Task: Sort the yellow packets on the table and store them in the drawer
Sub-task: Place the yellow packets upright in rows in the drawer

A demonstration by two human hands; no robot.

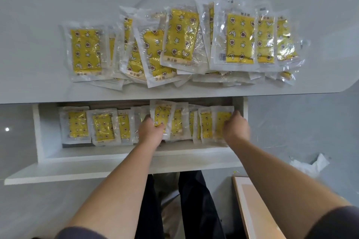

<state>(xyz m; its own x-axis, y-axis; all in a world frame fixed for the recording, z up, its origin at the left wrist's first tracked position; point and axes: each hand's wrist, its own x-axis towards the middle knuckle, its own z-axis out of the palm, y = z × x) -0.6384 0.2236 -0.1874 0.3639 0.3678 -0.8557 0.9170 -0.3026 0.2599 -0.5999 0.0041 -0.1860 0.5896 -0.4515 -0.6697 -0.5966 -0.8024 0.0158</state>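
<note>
Yellow star-printed packets [240,39], clear wrap; left hand [150,132] grips one in drawer [116,158].

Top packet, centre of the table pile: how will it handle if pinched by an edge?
Probably light and floppy: the packet is thin crinkled film round a flat yellow sheet. Likely slippery: glossy film, lying loose over its neighbours, so a push may slide several.

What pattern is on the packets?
The packets are yellow with stars, moons and dark-centred flowers; head view.

1 head cam, fwd-down, close over drawer [116,158] & table [38,48]
</note>
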